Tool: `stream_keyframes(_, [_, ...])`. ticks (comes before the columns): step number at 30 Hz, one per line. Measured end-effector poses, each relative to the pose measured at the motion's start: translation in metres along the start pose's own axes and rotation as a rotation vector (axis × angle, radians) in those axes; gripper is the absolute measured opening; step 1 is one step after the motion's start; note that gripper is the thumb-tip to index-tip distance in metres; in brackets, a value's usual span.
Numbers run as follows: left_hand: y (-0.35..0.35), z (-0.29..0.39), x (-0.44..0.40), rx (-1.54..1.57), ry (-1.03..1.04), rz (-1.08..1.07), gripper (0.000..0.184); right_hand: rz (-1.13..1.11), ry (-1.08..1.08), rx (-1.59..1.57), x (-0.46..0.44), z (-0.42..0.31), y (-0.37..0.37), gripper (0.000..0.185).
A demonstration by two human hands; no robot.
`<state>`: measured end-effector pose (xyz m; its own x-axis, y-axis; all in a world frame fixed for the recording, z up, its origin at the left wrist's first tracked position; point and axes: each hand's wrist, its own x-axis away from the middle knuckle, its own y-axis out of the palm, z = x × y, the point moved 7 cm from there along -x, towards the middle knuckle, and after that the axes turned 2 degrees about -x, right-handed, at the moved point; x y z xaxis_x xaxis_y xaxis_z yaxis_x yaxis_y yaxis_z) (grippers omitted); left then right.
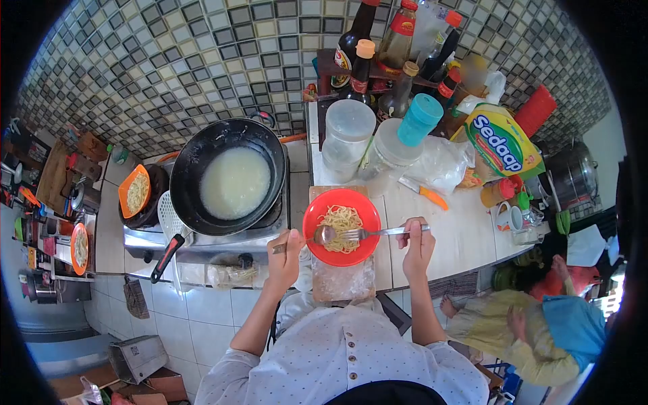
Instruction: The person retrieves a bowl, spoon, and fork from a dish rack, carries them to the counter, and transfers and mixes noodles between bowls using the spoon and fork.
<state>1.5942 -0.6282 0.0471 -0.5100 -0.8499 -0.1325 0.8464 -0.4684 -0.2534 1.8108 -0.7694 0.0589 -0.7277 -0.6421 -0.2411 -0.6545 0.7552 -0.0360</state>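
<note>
A red plate point(312, 214) with noodles point(343, 217) rests on a board point(334, 282) at the counter's front. My left hand point(286, 256) is closed round the handle of a spoon point(325, 234), whose bowl lies among the noodles. From the right, my right hand point(416, 248) grips a fork point(386, 231) with its tines in the same noodles, close beside the spoon. To the left, a black wok point(185, 175) holding cloudy liquid point(236, 183) sits on the stove, a slotted ladle point(169, 213) next to it.
Behind the plate stand clear jars point(347, 138) and sauce bottles point(364, 71). A knife point(432, 197) lies right of them, near a yellow-green packet point(498, 142). Orange bowls point(136, 192) of noodles are at the left. Another person point(533, 327) is at the lower right.
</note>
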Motion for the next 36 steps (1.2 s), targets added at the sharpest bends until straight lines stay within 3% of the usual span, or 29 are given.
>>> stream_keyframes(3, [0.007, -0.002, -0.003, 0.035, 0.025, 0.036, 0.034, -0.054, 0.076, -0.074, 0.007, 0.014, 0.013, 0.029])
stream_keyframes(11, [-0.002, 0.001, -0.008, -0.089, 0.083, 0.065, 0.034, -0.042, 0.030, 0.022, -0.006, 0.020, -0.008, 0.030])
stream_keyframes(19, [0.004, -0.010, -0.003, 0.144, 0.008, 0.101, 0.036, 0.036, 0.008, -0.156, -0.008, 0.020, -0.006, 0.028])
stream_keyframes(28, [0.006, -0.006, -0.005, 0.086, 0.006, 0.083, 0.036, 0.014, -0.100, 0.046, -0.016, 0.018, -0.013, 0.025])
stream_keyframes(31, [0.004, -0.013, -0.005, 0.258, -0.037, 0.080, 0.035, 0.114, -0.072, -0.062, -0.014, 0.010, -0.014, 0.025])
stream_keyframes(36, [0.016, -0.018, -0.013, 0.187, 0.010, 0.093, 0.036, 0.068, -0.022, -0.098, -0.009, 0.033, -0.001, 0.026])
